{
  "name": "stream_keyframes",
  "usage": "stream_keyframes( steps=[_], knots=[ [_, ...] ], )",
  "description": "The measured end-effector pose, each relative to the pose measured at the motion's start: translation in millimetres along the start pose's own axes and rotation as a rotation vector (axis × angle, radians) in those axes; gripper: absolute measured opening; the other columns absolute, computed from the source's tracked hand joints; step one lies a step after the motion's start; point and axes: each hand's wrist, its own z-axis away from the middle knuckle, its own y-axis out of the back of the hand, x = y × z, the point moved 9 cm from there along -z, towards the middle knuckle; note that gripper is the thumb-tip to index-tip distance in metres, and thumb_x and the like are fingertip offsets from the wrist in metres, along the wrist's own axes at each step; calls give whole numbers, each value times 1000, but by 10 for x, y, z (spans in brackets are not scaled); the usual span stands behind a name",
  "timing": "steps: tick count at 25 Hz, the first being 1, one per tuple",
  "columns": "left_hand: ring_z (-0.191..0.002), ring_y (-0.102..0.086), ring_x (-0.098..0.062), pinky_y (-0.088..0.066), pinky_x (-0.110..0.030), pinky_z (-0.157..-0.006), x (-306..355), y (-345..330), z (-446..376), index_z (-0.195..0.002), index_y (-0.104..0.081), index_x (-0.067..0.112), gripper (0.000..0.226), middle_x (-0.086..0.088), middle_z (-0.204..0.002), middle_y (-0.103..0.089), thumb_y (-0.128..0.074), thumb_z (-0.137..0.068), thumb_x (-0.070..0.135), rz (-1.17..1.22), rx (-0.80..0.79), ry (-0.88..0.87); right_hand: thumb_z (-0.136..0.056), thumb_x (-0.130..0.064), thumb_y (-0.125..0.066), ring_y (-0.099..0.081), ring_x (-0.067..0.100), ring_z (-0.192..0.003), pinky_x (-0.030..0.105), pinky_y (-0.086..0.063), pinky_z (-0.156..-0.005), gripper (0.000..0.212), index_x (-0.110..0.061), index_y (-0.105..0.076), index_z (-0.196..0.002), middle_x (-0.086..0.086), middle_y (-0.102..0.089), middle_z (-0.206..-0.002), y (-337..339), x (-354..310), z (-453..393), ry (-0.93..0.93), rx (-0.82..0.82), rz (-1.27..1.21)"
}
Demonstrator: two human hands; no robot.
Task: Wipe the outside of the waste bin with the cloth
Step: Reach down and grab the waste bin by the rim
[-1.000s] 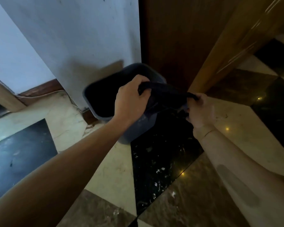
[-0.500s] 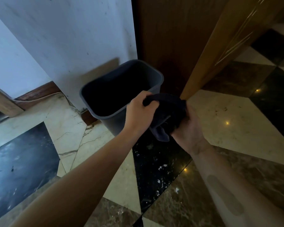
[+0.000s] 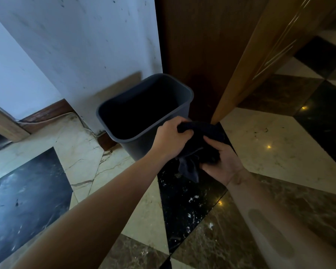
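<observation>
Wall [image 3: 85, 55] and door [image 3: 250, 55] hem the bin [image 3: 144, 146]

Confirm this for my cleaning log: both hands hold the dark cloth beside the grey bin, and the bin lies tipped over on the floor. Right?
Not quite. In the head view the grey bin stands upright, its opening facing up. The left hand and right hand do both hold the dark cloth beside it.
</observation>
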Motion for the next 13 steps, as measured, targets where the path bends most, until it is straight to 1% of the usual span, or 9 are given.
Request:
stream_keyframes(
  steps=[1,3,6,7,8,9,10,12,13],
  knots=[
    [-87,-66,-12,-52,-25,-70,4,-15,7,-102,-63,27,17,8,-91,-68,-63,-85,31,-71,-20,-30,-98,-17,-51,-69,29,-110,41,-59,-87,46,-12,-52,-144,16,-65,-133,21,28,-1,-1,14,-4],
    [-100,-60,-18,-51,-33,-78,2,61,25,-115,-58,26,31,3,-106,-63,-60,-87,39,-261,5,-106,-91,-18,-58,-68,29,-113,40,-61,-82,51,-12,-54,-142,16,-63,-136,78,41,11,15,57,-23],
    [-110,-49,-26,-45,-42,-83,64,474,102,-121,-55,25,38,-3,-120,-55,-54,-89,46,-705,285,-301,-93,-18,-60,-61,31,-123,42,-57,-87,49,-19,-54,-142,13,-61,-140,276,20,16,51,173,-88],
    [-111,-49,-29,-43,-44,-86,30,591,120,-123,-53,24,41,-6,-122,-55,-52,-89,47,-818,336,-321,-96,-17,-57,-59,31,-125,44,-55,-90,47,-21,-53,-142,11,-61,-140,351,14,21,64,209,-102],
    [-111,-51,-32,-43,-46,-87,-50,682,108,-127,-50,23,45,-8,-123,-55,-50,-90,49,-892,330,-297,-98,-18,-56,-58,32,-126,46,-53,-91,46,-22,-52,-143,10,-61,-140,416,7,28,76,233,-115],
    [-107,-55,-34,-44,-47,-84,-164,745,70,-130,-46,23,49,-10,-120,-58,-45,-91,52,-928,287,-244,-99,-18,-54,-58,32,-126,47,-52,-92,45,-22,-52,-143,10,-61,-140,463,4,34,84,252,-137],
    [-100,-60,-34,-47,-45,-76,-280,780,36,-132,-42,23,51,-11,-114,-62,-39,-93,56,-940,235,-188,-99,-20,-54,-58,33,-126,49,-52,-91,44,-21,-52,-143,11,-61,-139,494,8,46,87,267,-170],
    [-78,-67,-34,-44,-37,-57,-434,764,3,-132,-38,24,53,-8,-90,-69,-27,-95,60,-991,166,-140,-98,-23,-55,-59,33,-122,52,-52,-87,39,-19,-57,-137,12,-63,-136,513,38,92,75,281,-220],
    [-70,-67,-34,-40,-35,-53,-446,731,2,-130,-40,25,52,-8,-79,-68,-22,-96,59,-1022,148,-153,-97,-25,-55,-60,33,-120,52,-52,-85,36,-18,-60,-133,12,-63,-135,517,57,126,62,285,-224]
  ],
)
